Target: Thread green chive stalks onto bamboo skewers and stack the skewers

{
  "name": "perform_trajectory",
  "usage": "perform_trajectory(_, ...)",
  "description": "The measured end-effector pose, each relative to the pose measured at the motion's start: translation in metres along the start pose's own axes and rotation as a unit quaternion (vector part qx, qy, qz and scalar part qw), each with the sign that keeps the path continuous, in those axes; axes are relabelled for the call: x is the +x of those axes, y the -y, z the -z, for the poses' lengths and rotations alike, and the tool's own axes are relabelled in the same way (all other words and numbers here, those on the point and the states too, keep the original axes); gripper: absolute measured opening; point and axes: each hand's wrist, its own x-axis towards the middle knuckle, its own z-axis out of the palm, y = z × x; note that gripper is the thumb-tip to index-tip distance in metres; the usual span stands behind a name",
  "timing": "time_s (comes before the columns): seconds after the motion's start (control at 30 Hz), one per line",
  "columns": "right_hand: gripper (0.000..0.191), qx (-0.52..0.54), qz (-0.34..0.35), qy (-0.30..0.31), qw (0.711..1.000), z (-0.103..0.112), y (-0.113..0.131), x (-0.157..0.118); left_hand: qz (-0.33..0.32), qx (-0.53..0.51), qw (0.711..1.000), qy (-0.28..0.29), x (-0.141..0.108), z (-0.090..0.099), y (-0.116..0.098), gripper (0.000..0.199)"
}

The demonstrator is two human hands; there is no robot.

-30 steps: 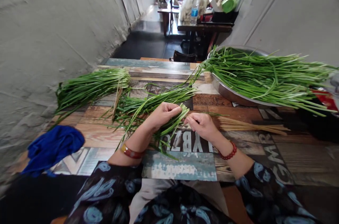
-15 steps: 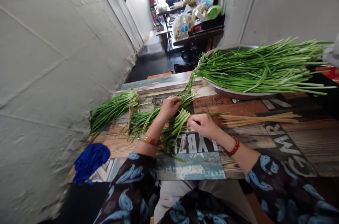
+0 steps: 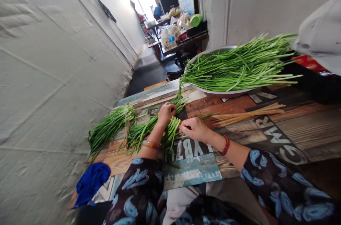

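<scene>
1. Plainly, the left hand (image 3: 167, 112) was closed, fingers curled in and knuckles up, its forearm reaching in from seven o'clock.
2. The small bunch of greens (image 3: 173, 127) lay at its five o'clock, just beside it, the long axis running from pale ends near one o'clock to leaves near seven.
3. The right hand (image 3: 195, 129) was closed too, thumb side up, fingertips pointing to nine o'clock, just beside the pale ends; the left seemed slightly nearer. Blur hid whether either pinched something thin.
4. Loose greens (image 3: 142, 132) lay at the left hand's eight o'clock, with a bigger bunch (image 3: 110, 125) beyond, toward nine.
5. From the right hand, straws (image 3: 246, 114) fanned toward three o'clock, and a metal basin (image 3: 226, 93) heaped with greens stood at one.
</scene>
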Motion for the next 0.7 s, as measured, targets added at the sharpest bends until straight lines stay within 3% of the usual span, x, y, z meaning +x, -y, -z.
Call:
perform_trajectory(0.27, 0.024, -0.013, -0.012, -0.002, 1.0, 0.0, -0.001, 0.001, 0.001, 0.012, 1.0, 0.003, 0.001, -0.005, -0.004, 0.023)
perform_trajectory(0.53, 0.025, -0.006, -0.008, 0.005, 1.0, 0.0, -0.002, 0.001, -0.026, 0.012, 0.999, 0.021, 0.007, -0.007, -0.002, 0.011)
perform_trajectory(0.7, 0.025, -0.006, 0.0, 0.003, 1.0, -0.001, -0.002, 0.0, -0.059, 0.001, 0.998, 0.03, -0.004, 0.001, -0.004, 0.012)
